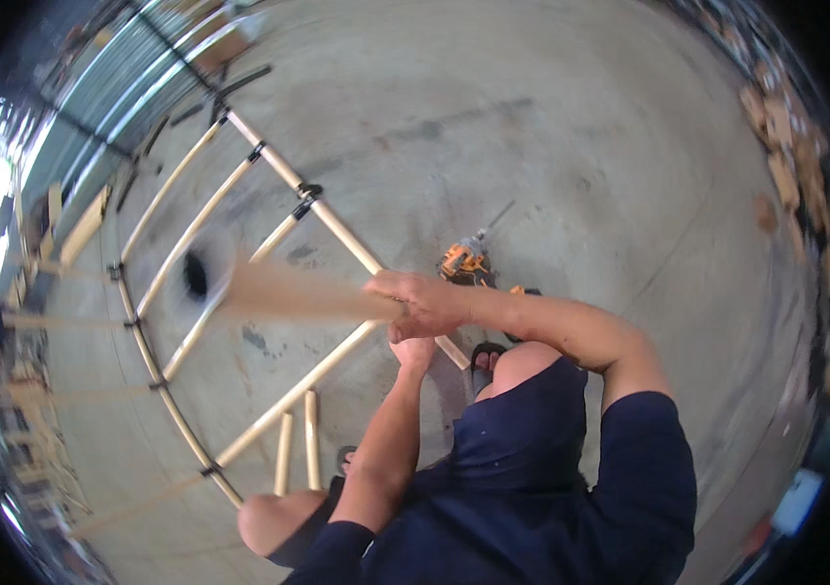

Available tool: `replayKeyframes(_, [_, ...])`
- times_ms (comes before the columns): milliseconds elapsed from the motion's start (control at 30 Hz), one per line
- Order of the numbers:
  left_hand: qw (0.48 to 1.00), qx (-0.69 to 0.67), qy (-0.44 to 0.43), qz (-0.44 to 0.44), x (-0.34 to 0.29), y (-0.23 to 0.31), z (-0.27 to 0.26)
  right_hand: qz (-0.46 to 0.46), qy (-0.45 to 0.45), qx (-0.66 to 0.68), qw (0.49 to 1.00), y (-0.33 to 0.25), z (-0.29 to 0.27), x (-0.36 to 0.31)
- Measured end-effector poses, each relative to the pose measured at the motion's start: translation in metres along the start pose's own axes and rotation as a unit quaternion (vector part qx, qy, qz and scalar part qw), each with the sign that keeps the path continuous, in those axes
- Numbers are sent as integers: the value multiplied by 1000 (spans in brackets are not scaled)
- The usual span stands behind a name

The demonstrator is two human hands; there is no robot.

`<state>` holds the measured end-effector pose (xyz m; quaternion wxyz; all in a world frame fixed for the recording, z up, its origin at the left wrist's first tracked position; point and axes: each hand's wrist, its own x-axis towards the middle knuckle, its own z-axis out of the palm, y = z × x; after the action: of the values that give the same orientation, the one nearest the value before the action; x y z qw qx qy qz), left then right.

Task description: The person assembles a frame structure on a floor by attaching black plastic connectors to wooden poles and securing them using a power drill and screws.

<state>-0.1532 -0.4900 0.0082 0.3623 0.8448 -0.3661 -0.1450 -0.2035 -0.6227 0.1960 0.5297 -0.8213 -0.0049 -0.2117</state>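
The right hand was closed around the near end of a pale stick, fingers wrapped over it. The stick reached out leftward from the fist and up toward the camera, growing wider and blurred along the way. Its far end was dark and round; whether that was a hollow or a solid face could not be told.

The left hand was just below the right one in view and partly hidden by it, at the place where the lowest crossbar ran up to the long rail. Its fingers were out of sight, so I cannot tell whether they were clamped on the frame.

Part of the stick passed over the crossbars in view. Black joints sat along the rail. A drill was on the floor beyond the right hand, its bit pointing away.
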Motion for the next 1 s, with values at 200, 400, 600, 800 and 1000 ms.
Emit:
replayKeyframes(200, [997,-23,-44,-50,2,41,-6,426,-5,-361,830,109,-60,-115])
replayKeyframes(400, [995,30,-60,-74,0,14,-13,492,28,-364,790,132,-3,-139])
replayKeyframes(600, [984,39,-12,-171,9,60,-12,340,164,-26,926,51,-114,-141])
replayKeyframes(800, [981,57,-28,-181,5,53,-8,59,-42,-344,936,83,-175,-179])
replayKeyframes(1000, [919,191,-197,-285,23,68,-26,611,71,419,668,134,-159,-190])
